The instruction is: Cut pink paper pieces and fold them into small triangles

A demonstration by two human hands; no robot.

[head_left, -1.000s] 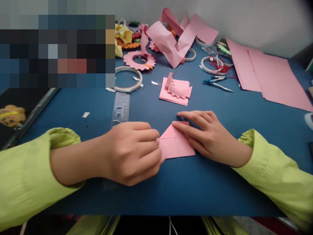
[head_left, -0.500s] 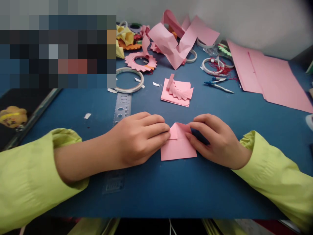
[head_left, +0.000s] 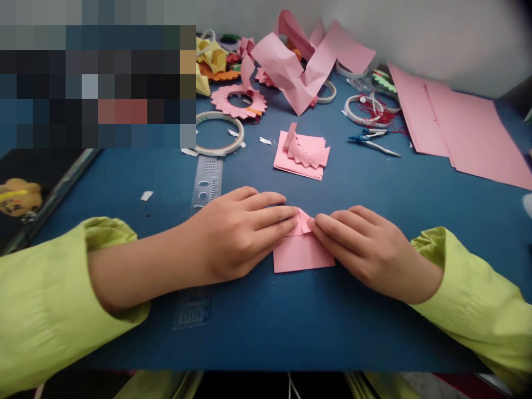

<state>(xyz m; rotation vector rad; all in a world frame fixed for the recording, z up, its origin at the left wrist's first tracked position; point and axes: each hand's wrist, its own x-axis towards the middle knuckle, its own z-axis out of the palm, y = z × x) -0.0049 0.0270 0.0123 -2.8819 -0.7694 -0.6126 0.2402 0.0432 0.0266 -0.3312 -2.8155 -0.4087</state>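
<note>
A small pink sheet of paper (head_left: 304, 254) lies on the blue table in front of me, its two top corners folded down toward the middle. My left hand (head_left: 249, 233) presses its fingers together on the left folded flap and covers part of it. From the other side, my right hand (head_left: 353, 239) has its fingers closed on the right folded corner, holding it down near the centre. Just beyond my hands sits a stack of pink squares (head_left: 282, 160) with a joined, zigzag pink paper piece (head_left: 305, 152) on top.
A clear ruler (head_left: 206, 180) lies partly under my left forearm. Farther back are a tape roll (head_left: 241, 136), a pink paper ring (head_left: 220, 100), crumpled pink paper (head_left: 282, 61), a pair of compasses (head_left: 378, 143) and red thread (head_left: 380, 116). Large pink sheets (head_left: 477, 133) lie at right.
My right hand has moved left, bringing the right top corner of the paper down to the middle. My left fingers have shifted slightly right over the left flap.
</note>
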